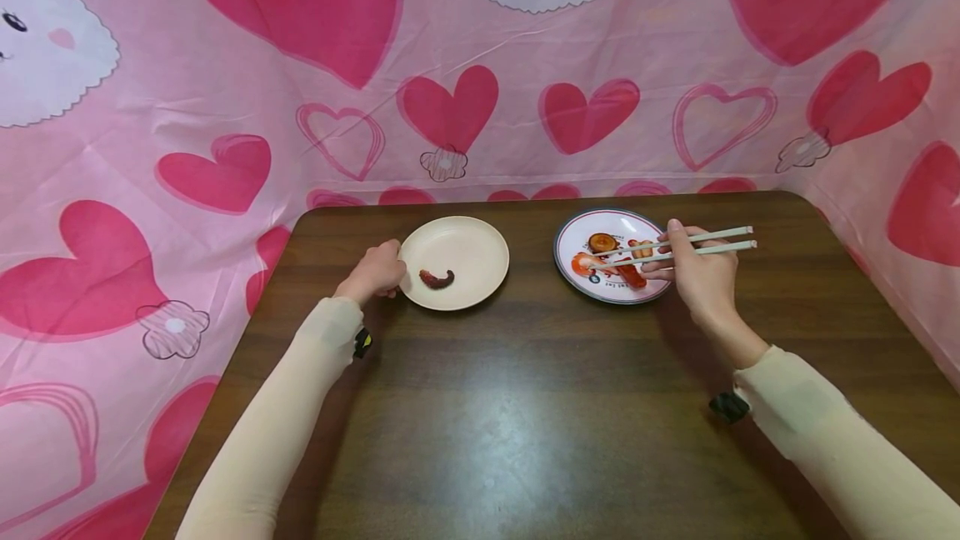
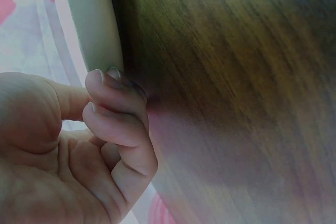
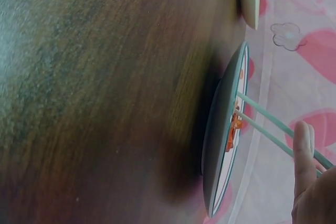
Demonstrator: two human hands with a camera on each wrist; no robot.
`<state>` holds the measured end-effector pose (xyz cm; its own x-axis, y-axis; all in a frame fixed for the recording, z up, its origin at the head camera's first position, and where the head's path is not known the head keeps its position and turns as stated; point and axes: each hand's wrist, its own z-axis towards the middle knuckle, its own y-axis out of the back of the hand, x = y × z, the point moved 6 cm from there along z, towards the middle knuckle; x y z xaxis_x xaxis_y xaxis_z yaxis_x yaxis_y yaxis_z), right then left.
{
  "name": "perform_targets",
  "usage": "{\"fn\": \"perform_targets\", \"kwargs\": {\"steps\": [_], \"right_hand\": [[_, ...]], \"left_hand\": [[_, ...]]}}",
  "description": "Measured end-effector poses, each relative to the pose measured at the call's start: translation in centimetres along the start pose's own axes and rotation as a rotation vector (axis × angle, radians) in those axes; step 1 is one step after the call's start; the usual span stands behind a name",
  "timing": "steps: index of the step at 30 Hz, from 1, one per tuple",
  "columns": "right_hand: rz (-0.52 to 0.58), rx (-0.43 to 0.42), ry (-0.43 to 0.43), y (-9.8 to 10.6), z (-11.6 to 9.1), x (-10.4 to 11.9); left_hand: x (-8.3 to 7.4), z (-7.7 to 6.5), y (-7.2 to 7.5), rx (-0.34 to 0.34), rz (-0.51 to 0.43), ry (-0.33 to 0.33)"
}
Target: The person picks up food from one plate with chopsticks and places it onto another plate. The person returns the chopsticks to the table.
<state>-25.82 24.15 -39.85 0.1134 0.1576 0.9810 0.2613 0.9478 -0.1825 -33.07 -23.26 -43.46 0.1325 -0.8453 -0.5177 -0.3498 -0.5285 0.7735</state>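
Note:
My left hand [image 1: 375,271] grips the left rim of a beige plate [image 1: 476,273], thumb and curled fingers at its edge. The left wrist view shows those fingers [image 2: 118,124] against the plate's side. On this plate lies a dark red, curled, tentacle-like piece [image 1: 437,279]. Over on the right, my right hand [image 1: 701,277] holds a pair of pale green chopsticks [image 1: 727,247]. Their tips reach an orange-and-white shrimp-like piece [image 1: 582,264] on a printed plate [image 1: 615,300]; whether they pinch it I cannot tell. A round brown piece [image 1: 603,243] and a red elongated piece [image 1: 632,275] lie beside it.
Both plates stand toward the far side of a dark wooden table [image 1: 480,407], with a gap between them. A pink cloth [image 1: 525,48] printed with hearts hangs behind the table and along both sides. Dark wrist devices [image 1: 729,407] sit under the sleeves.

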Motion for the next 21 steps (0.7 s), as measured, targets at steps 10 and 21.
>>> {"fn": "perform_targets", "kwargs": {"steps": [10, 21], "right_hand": [[0.052, -0.004, -0.029, -0.02, 0.31, -0.16], [0.032, -0.012, -0.010, 0.09, 0.47, -0.25]], "left_hand": [[0.07, 0.03, -0.09, 0.006, 0.004, 0.003], [0.27, 0.33, -0.10, 0.001, 0.008, -0.004]]}}
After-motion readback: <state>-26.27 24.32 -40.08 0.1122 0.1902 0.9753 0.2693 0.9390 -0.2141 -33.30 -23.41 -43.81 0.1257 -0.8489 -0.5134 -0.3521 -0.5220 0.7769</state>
